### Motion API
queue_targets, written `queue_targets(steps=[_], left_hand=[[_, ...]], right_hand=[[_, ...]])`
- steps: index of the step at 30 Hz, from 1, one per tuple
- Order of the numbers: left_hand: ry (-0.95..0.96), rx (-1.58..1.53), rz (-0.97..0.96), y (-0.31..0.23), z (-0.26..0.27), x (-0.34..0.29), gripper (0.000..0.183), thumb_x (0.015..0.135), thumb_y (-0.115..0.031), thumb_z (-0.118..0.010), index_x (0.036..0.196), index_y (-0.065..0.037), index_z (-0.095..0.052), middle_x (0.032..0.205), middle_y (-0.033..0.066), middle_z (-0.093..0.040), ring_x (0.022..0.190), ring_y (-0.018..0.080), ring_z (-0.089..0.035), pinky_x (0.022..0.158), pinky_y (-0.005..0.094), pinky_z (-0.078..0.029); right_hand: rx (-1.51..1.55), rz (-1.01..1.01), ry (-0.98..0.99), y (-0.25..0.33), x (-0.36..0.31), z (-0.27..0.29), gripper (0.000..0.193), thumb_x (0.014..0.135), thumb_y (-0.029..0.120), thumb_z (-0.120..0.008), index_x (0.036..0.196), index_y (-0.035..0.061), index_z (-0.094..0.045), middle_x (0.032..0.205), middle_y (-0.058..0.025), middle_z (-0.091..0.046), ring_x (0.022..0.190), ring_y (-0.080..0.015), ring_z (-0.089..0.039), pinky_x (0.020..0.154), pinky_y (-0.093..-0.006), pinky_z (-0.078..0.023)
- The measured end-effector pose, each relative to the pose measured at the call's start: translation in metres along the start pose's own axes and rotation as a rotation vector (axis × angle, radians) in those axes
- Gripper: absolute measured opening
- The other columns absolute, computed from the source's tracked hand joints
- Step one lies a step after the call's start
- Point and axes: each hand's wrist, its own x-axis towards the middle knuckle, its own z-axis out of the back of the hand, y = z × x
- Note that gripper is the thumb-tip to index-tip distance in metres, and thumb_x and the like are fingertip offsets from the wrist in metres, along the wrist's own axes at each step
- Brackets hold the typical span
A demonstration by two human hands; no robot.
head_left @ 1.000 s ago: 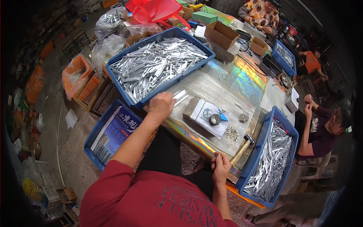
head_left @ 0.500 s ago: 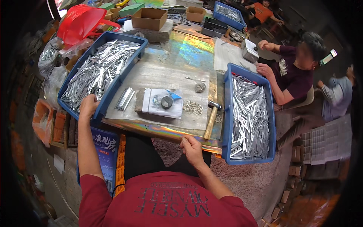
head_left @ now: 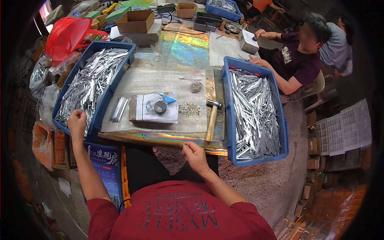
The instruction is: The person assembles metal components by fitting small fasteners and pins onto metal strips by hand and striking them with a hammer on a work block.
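My left hand is at the near end of the left blue bin, its fingers curled together; whatever they hold is hidden. Slim silvery metal pieces fill that bin. Closer to me, my right hand hovers by the table's front edge with thumb and fingers pinched, and I cannot make out anything in it. Between the hands, further back, a block topped with white paper carries a dark ring. A row of metal pieces lies left of the block, and small pins are scattered to its right.
A hammer lies beside the right blue bin, which is also heaped with metal pieces. Across from it a co-worker in a dark shirt sits at another block. Cardboard boxes and a red plastic bag stand behind.
The view has shifted, so the table things sit further left. My left hand has drawn back slightly toward the bin's near end; my right hand stays pinched near the table edge.
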Motion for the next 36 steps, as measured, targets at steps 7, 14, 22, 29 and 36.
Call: queue_targets(steps=[7,14,22,29,36], left_hand=[[0.168,-0.951,0.062,-0.068,0.006,-0.053,0.003,0.074,-0.003,-0.054,0.077,-0.004,-0.055,0.066,-0.0027,-0.051,0.055,0.0030,-0.044,0.048,0.0156,-0.035],[0.693,-1.308,0.378,-0.131,-0.060,-0.129,0.005,0.074,-0.006,-0.057,0.076,-0.003,-0.054,0.065,0.0019,-0.055,0.051,0.0038,-0.047,0.044,0.0149,-0.037],[0.788,-1.448,0.504,-0.139,-0.090,-0.158,0.008,0.077,-0.010,-0.057,0.079,-0.004,-0.052,0.064,0.0013,-0.054,0.052,0.0040,-0.047,0.044,0.0137,-0.036],[0.789,-1.461,0.503,-0.139,-0.091,-0.167,0.008,0.077,-0.011,-0.057,0.080,-0.004,-0.053,0.065,0.0006,-0.053,0.053,0.0041,-0.048,0.046,0.0136,-0.036],[0.532,-1.139,0.129,-0.140,-0.081,-0.161,0.019,0.073,-0.003,-0.056,0.092,-0.003,-0.052,0.079,0.0055,-0.054,0.062,0.0087,-0.051,0.053,0.0190,-0.041]], right_hand=[[0.032,-0.060,0.081,0.007,0.000,-0.009,0.018,0.084,0.015,-0.046,0.089,0.0004,-0.054,0.063,0.0015,-0.049,0.051,-0.0019,-0.039,0.044,-0.0153,-0.032],[0.127,-0.124,0.141,0.025,-0.006,-0.017,0.021,0.085,0.019,-0.045,0.089,0.0012,-0.054,0.064,0.0009,-0.049,0.050,-0.0035,-0.040,0.045,-0.0156,-0.032],[0.276,-0.176,0.216,0.027,-0.007,-0.021,0.023,0.086,0.023,-0.044,0.088,0.0023,-0.054,0.064,0.0010,-0.049,0.048,-0.0026,-0.039,0.043,-0.0152,-0.031],[0.341,-0.228,0.213,0.026,-0.004,-0.024,0.020,0.085,0.024,-0.045,0.080,0.0051,-0.051,0.063,0.0008,-0.049,0.046,-0.0029,-0.038,0.042,-0.0150,-0.030],[0.556,-0.310,0.228,0.031,-0.003,-0.014,0.017,0.082,0.020,-0.049,0.072,0.0061,-0.045,0.061,-0.0051,-0.048,0.044,-0.0087,-0.038,0.039,-0.0187,-0.030]])
